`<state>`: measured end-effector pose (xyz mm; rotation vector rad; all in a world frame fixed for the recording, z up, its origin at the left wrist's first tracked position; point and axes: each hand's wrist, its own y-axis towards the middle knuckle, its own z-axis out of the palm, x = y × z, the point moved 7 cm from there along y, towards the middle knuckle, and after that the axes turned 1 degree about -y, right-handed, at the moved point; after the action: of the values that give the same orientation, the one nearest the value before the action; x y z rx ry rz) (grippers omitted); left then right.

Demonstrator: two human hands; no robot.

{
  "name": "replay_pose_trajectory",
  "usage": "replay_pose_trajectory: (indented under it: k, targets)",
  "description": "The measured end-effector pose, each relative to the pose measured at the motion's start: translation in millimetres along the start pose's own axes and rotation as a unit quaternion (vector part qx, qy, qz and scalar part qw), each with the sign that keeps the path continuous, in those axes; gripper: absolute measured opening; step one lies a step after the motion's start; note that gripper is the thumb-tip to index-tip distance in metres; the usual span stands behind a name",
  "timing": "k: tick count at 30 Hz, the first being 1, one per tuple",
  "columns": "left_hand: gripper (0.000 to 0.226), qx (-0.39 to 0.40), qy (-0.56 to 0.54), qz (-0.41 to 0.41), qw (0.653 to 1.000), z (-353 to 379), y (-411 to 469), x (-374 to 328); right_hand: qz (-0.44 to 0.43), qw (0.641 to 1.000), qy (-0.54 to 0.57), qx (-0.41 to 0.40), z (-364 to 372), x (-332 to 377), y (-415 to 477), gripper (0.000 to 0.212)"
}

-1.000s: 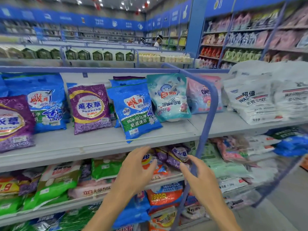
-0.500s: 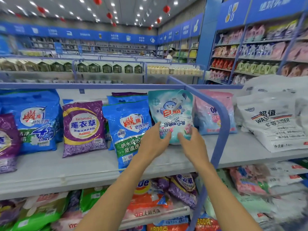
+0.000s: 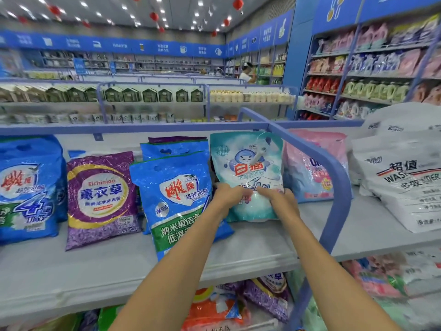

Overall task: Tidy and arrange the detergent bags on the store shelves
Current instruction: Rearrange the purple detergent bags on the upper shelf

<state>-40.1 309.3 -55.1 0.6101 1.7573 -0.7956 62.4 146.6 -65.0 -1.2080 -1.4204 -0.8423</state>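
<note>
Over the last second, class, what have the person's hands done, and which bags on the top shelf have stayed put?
Both hands rose from below the shelf edge to the teal bag. The left hand and right hand now grip its lower part. The blue bag, purple bag and pink bag have stayed in place.

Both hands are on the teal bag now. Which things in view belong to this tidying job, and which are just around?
In the job:
left hand and right hand, both gripping the teal bag
blue bag, leaning beside it
purple bag
pink bag
top shelf

Just around:
white sacks on the neighbouring section
blue divider rail
green boxes in the next aisle
</note>
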Motion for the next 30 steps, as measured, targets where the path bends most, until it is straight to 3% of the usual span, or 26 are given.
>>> replay_pose_trajectory:
  k: [2, 4, 10, 15, 20, 26, 28, 30]
  targets:
    - [0.042, -0.018, -0.048, -0.001, 0.999, -5.4, -8.7, -6.4, 0.018, 0.996, 0.077, 0.029, -2.1, -2.3, -0.8, 0.058]
    - [0.031, -0.020, -0.089, -0.005, 0.996, -5.5, -14.2, -7.8, 0.020, 0.989, 0.138, 0.051, -4.2, -2.2, -5.7, 0.041]
    - [0.026, -0.032, -0.179, 0.044, 0.982, -14.6, -33.4, -9.7, 0.006, 0.962, 0.250, 0.105, -1.6, -8.5, -25.4, 0.047]
    - [0.021, -0.038, -0.161, 0.141, 0.976, -26.9, -70.1, -24.7, 0.013, 0.930, 0.310, 0.196, 5.6, -13.0, -56.1, 0.068]
    - [0.025, -0.104, -0.203, 0.124, 0.966, -64.1, -116.4, -18.4, -0.033, 0.923, 0.254, 0.288, 3.8, 9.0, -96.5, 0.051]
    - [0.032, -0.182, -0.268, 0.093, 0.942, -107.6, -176.0, 3.0, -0.016, 0.872, 0.264, 0.411, 31.0, 28.9, -152.7, 0.058]
    - [0.033, -0.198, -0.288, 0.078, 0.934, -121.9, -193.9, 13.2, -0.005, 0.865, 0.256, 0.432, 44.1, 26.8, -165.6, 0.047]
    - [0.038, -0.211, -0.312, 0.066, 0.924, -135.2, -212.4, 24.8, 0.005, 0.867, 0.243, 0.434, 57.8, 23.8, -179.3, 0.052]
